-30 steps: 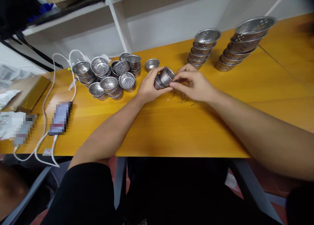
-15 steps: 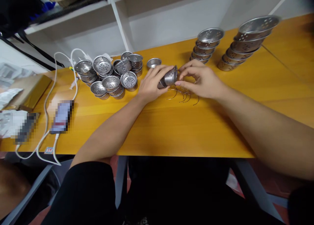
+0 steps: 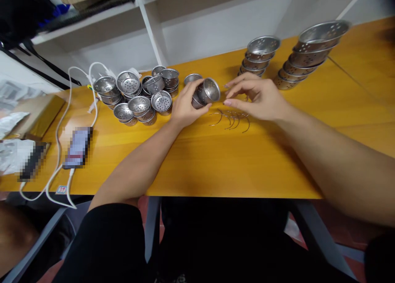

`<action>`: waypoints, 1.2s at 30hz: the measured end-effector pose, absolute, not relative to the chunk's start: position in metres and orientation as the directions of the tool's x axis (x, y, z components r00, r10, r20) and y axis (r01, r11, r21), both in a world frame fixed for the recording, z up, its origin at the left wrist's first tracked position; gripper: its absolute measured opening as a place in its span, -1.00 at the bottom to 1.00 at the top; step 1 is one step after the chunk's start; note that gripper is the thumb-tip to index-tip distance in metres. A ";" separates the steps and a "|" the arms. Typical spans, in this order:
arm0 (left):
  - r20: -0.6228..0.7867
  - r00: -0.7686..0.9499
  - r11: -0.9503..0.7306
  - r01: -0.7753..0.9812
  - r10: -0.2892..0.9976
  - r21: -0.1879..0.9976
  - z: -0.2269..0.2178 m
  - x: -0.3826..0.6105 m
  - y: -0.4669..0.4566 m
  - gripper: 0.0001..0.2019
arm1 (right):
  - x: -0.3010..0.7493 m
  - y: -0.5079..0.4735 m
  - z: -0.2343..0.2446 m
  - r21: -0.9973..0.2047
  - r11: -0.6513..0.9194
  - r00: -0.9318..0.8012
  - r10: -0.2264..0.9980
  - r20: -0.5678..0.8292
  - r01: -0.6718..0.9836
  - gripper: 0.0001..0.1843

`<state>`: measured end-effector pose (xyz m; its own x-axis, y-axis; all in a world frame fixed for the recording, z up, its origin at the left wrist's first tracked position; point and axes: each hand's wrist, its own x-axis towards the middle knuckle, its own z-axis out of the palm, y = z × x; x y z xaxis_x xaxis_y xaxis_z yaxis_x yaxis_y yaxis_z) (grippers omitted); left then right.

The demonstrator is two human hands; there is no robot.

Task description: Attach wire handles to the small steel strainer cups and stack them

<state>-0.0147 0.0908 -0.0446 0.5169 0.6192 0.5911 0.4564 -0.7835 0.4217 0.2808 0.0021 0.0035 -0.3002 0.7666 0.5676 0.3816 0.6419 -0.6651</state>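
Note:
My left hand (image 3: 188, 106) is closed around a small perforated metal cup (image 3: 211, 90), tilted with its mouth toward the right. Another metal cup (image 3: 197, 101) shows just under it, partly covered by my fingers. Just right of the cup's rim, my right hand (image 3: 256, 95) hovers with thumb and fingers apart and nothing visible between them. Several thin curved wires (image 3: 233, 120) lie on the table below my hands. Behind my left hand stands one more metal cup (image 3: 193, 78).
Several perforated cups (image 3: 140, 105) cluster in short stacks at the left. Two taller stacks, a smaller one (image 3: 262, 48) and a larger one (image 3: 311, 52), stand at the back right. A phone (image 3: 77, 147) with white cables lies at the left, near a cardboard box (image 3: 46, 114).
The cup in my left hand has turned so its mouth faces more toward me. My right hand has drawn slightly away from the rim, its fingers parted.

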 end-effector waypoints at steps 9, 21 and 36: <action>0.628 0.466 -0.780 0.423 0.624 0.461 -0.064 -0.015 0.106 -0.08 | 0.293 0.006 -0.004 -0.494 0.624 -0.452 0.781 0.432 0.606 -0.51; 0.525 0.507 -0.728 0.434 0.684 0.531 -0.050 -0.004 0.085 0.12 | 0.273 0.003 -0.006 -0.538 0.649 -0.279 0.739 0.613 0.538 -0.59; 0.572 0.481 -0.745 0.483 0.665 0.460 -0.045 -0.009 0.082 -0.15 | 0.269 0.025 -0.025 -0.472 0.646 -0.337 0.739 0.583 0.601 -0.74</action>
